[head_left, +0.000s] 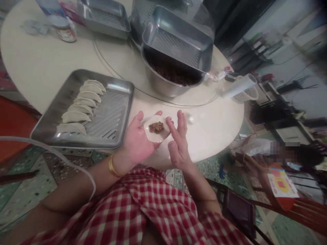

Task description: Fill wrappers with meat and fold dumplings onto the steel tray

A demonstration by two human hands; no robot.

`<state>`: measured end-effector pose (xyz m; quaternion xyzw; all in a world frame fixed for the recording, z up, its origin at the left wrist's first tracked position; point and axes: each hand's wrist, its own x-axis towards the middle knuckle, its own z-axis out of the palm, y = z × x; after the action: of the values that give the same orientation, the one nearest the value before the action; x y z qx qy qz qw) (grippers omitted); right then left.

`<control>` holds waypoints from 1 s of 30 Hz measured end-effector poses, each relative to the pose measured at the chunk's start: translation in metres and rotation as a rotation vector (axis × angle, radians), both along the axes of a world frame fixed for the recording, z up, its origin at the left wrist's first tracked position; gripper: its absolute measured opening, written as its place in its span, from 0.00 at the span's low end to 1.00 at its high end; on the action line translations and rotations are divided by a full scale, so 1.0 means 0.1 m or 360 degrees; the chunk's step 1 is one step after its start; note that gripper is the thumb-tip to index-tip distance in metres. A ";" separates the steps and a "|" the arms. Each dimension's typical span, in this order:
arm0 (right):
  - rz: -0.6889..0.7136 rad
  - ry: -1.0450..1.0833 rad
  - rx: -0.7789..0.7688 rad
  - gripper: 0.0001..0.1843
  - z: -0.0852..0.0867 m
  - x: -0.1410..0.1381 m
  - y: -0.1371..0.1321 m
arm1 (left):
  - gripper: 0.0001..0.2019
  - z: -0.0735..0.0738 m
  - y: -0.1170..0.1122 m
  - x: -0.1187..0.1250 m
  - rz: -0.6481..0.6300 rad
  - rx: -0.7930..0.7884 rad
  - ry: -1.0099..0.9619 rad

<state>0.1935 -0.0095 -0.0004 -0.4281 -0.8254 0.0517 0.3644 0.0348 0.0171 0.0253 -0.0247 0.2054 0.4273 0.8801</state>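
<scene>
My left hand [136, 144] holds a round white dumpling wrapper [151, 136] flat across its palm and fingers, the thumb raised beside it. A small mound of brownish filling [156, 127] lies in the wrapper's middle. At the wrapper's right edge is my right hand [181, 144], its fingers stretched out and apart. Its fingertips come close to the edge; whether they touch it I cannot tell. To the left, a metal tray [112, 112] bears a row of several folded dumplings [76, 116]. Beyond my hands stands a metal bowl [163, 86] of dark filling.
A deep metal tray [178, 44] rests tilted over the bowl, and another tray [107, 29] lies further back. A jar [65, 34] stands at the far left. A white basket [246, 95] sits at the table's right. A person [283, 160] is at the right.
</scene>
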 end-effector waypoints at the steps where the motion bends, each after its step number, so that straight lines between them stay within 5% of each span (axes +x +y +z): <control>1: 0.0007 0.0002 0.0015 0.30 0.00 -0.01 0.00 | 0.24 0.00 0.00 0.00 -0.0004 0.0003 -0.0001; 11: -0.0160 -0.0069 0.0380 0.22 -0.04 0.09 0.05 | 0.26 0.00 -0.01 0.00 -0.0020 0.0074 -0.0037; 25: 0.0009 -0.0074 0.0179 0.22 0.02 0.13 0.05 | 0.26 0.08 -0.04 -0.01 -0.0139 0.0042 -0.0028; 30: 0.0069 0.0042 0.0317 0.18 0.05 0.16 0.03 | 0.25 0.07 -0.04 -0.02 -0.0137 0.0055 -0.0071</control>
<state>0.2093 -0.0065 0.0046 -0.3710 -0.8306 -0.0170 0.4149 0.0328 0.0129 0.0318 -0.0101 0.1792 0.3920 0.9023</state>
